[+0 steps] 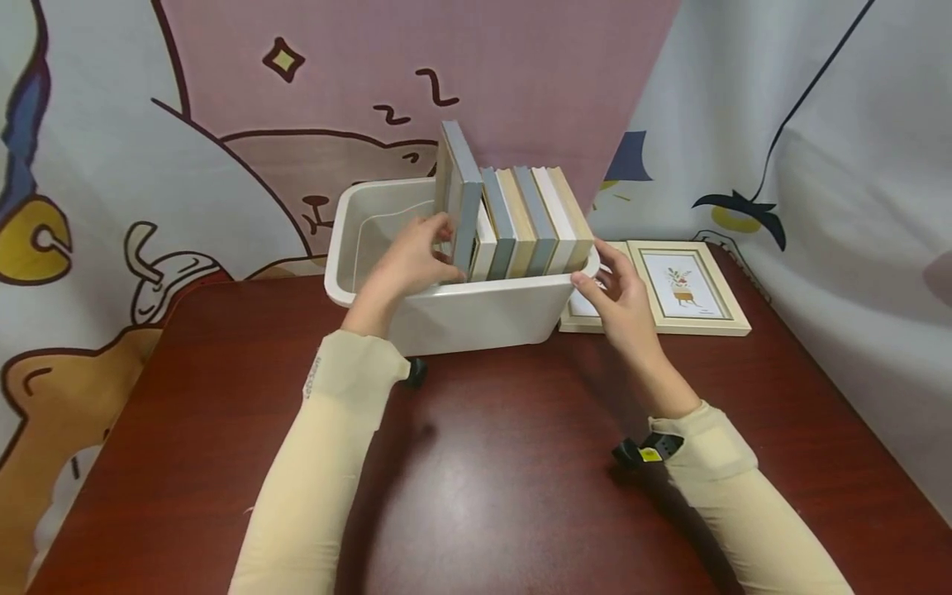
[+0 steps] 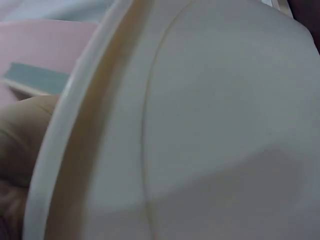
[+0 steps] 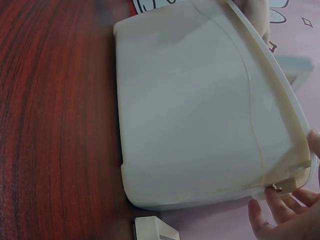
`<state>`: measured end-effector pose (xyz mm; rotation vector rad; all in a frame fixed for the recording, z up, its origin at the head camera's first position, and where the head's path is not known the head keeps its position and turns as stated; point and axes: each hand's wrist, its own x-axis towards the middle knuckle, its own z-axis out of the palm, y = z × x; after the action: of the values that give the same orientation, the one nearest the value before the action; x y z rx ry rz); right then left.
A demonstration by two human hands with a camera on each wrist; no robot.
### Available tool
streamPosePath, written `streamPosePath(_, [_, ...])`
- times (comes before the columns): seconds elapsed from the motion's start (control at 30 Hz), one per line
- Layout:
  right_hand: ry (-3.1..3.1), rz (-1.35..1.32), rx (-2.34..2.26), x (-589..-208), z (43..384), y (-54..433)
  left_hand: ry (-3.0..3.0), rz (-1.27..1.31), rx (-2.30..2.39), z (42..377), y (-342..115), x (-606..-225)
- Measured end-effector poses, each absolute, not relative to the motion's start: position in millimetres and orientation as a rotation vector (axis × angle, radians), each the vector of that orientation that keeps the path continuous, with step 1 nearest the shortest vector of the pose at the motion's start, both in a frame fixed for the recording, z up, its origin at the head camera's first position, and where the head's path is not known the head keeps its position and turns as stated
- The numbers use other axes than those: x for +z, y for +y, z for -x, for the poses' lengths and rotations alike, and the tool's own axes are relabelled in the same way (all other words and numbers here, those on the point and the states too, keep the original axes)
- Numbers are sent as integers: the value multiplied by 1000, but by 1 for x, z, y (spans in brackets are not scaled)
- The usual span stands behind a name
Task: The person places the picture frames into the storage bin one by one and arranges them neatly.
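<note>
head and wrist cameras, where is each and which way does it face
Head: on the head, facing forward and down at the white plastic bin; left hand, right hand, cream sleeves show.
Left wrist: on that wrist, facing the bin's outer wall; left hand partly shows.
Right wrist: on that wrist, facing that wall; both hands partly show.
Wrist views share: bin, left hand.

In the head view, the front wall of the bin (image 1: 476, 321) hides the lower ends of the standing frames (image 1: 523, 227). Right of centre, bin and right grip (image 1: 621, 293) partly cover a flat frame (image 1: 583, 307). Cuff lettering (image 1: 312, 378) is too small to read. The left wrist view's left edge cuts off the left grip (image 2: 22, 140).
</note>
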<state>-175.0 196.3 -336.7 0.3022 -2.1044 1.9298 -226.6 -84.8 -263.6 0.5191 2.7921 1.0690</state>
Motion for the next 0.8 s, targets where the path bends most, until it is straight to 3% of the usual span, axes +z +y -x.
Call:
streamPosePath(0.17, [-2091, -292, 1936, -336, 174, 196, 2702, -537, 941, 229, -85, -262])
streamPosePath(0.27, [-2079, -286, 1944, -335, 173, 196, 2571, -474, 1102, 228, -86, -261])
streamPosePath(0.43, [-2079, -275, 1954, -335, 173, 196, 2280, -214, 1469, 228, -84, -258])
streamPosePath(0.67, [-2088, -277, 1953, -336, 172, 195, 2146, 33, 1525, 230, -78, -248])
streamPosePath(0.77, [-2083, -290, 1953, -336, 173, 195, 2157, 86, 1488, 237, -72, -247])
streamPosePath(0.8, [-2082, -289, 1955, -336, 173, 195, 2192, 71, 1503, 259, -73, -267])
